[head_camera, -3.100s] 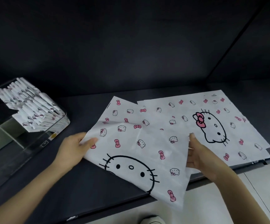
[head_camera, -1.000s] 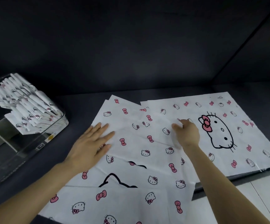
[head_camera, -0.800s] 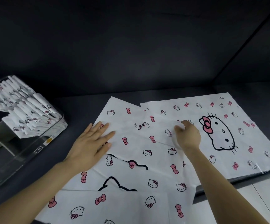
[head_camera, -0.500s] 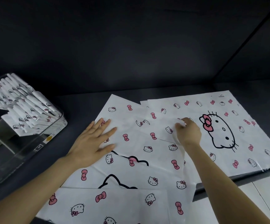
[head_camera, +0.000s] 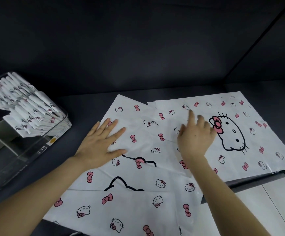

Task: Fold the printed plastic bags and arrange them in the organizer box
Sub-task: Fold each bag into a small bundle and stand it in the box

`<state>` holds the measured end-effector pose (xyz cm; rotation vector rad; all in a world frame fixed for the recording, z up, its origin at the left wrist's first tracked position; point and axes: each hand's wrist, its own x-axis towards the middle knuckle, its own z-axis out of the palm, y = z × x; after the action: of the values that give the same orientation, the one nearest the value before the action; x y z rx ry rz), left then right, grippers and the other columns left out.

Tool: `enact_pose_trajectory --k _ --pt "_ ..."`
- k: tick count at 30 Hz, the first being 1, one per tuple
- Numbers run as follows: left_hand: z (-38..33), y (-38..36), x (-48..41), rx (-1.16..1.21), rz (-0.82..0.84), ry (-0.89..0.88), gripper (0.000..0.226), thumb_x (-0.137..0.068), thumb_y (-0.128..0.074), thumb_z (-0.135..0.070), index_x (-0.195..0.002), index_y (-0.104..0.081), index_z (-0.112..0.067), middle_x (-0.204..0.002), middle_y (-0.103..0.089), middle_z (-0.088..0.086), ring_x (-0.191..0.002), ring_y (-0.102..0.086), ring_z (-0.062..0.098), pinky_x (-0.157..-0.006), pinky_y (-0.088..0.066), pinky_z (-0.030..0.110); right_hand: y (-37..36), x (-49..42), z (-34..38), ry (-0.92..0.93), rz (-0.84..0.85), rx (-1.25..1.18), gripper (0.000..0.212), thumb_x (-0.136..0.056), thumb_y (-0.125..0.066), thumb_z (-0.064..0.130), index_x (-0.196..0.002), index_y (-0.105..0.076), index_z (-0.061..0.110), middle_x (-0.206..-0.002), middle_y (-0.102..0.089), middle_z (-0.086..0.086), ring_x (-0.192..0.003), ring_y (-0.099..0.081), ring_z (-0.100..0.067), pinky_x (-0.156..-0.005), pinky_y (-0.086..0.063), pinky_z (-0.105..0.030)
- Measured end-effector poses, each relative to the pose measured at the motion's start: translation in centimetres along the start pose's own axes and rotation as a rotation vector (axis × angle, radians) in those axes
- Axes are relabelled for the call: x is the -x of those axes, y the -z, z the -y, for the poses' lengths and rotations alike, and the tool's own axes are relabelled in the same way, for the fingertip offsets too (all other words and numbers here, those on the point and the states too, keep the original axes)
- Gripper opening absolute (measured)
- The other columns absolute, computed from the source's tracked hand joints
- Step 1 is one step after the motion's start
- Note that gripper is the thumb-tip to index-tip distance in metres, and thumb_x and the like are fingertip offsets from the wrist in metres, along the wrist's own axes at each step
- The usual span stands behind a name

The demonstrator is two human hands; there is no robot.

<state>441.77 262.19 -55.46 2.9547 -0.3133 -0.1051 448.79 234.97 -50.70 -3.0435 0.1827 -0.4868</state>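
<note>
Plastic, thin and white, printed with cats and pink bows, is spread across the dark desk point(head_camera: 87, 103). The bag being folded point(head_camera: 143, 133) lies in the middle. Layers overlap across its near part, hiding most of the large cat face, and its near right corner reaches past the desk's front edge. Its far right side rests on the flat stack of unfolded bags point(head_camera: 250, 133).

The left hand point(head_camera: 102, 142) is laid flat on the bag's left side, fingers point(head_camera: 111, 123) straight and spread apart, nothing clasped. The right hand point(head_camera: 196, 138) is set over the right side, fingers loosely extended and apart, the index stretched forward. It is blurred, and no pinch can be made out.

At far left the clear organizer box point(head_camera: 27, 150) is seen, with folded bags point(head_camera: 29, 109) leaning in a row inside it.

The sheet is judged very light, limp and slippery. A crease is likely to spring open unless pressed down, and the bag may slide on the stack beneath. It is best taken by a corner or edge in a pinch, while the rest is pinned under a flat palm.
</note>
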Motion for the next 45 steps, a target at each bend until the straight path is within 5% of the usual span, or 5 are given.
enact_pose_trajectory --k 15,25,30,37,45 --pt "-0.3 0.3 -0.1 -0.054 0.068 0.027 0.087 -0.067 0.014 -0.088 -0.143 0.015 -0.044 -0.156 0.022 -0.009 -0.142 0.026 0.01 -0.118 0.014 0.038 -1.2 12.1 -4.7 0.273 0.323 -0.057 0.054 -0.102 -0.006 0.04 -0.147 -0.027 0.02 -0.148 -0.041 -0.01 -0.137 -0.037 -0.026 -0.109 -0.014 -0.053" --pt "-0.3 0.6 -0.1 0.011 0.065 0.018 0.092 -0.063 0.016 -0.089 -0.142 0.014 -0.042 -0.155 0.02 -0.009 -0.141 0.026 0.007 -0.116 0.018 0.032 -0.5 9.7 -5.6 0.867 -0.063 -0.32 0.016 -0.083 -0.058 0.011 -0.084 -0.074 0.009 -0.1 -0.073 -0.002 -0.096 -0.069 -0.021 -0.093 -0.052 -0.041" --pt "1.3 1.4 1.4 0.445 -0.2 -0.074 0.081 -0.081 -0.039 -0.078 -0.136 -0.052 -0.019 -0.145 -0.043 -0.004 -0.139 -0.028 0.005 -0.117 -0.011 0.018 0.9 8.2 -5.0 0.605 0.148 -0.5 0.021 -0.087 -0.047 0.016 -0.08 -0.065 0.009 -0.056 -0.056 0.007 -0.047 -0.052 -0.008 -0.045 -0.044 -0.021" --pt "2.4 5.9 4.2 0.794 -0.116 0.14 0.005 -0.079 -0.073 -0.034 -0.082 -0.072 -0.03 -0.074 -0.07 -0.009 -0.069 -0.064 0.005 -0.067 -0.049 0.02 4.2 5.3 -4.9 0.104 0.682 -0.936 0.023 -0.096 -0.048 0.005 -0.079 -0.057 0.016 -0.049 -0.035 0.012 -0.044 -0.028 -0.005 -0.045 -0.025 -0.012" --pt "1.9 2.8 5.4 1.014 -0.128 0.452 0.013 -0.093 -0.059 -0.026 -0.098 -0.071 -0.023 -0.095 -0.073 -0.014 -0.091 -0.067 0.002 -0.075 -0.047 0.015 4.3 3.6 -5.6 -0.096 1.07 -1.231 0.032 -0.073 -0.078 0.022 -0.099 -0.071 0.006 -0.093 -0.072 -0.01 -0.085 -0.068 -0.021 -0.077 -0.052 -0.026"
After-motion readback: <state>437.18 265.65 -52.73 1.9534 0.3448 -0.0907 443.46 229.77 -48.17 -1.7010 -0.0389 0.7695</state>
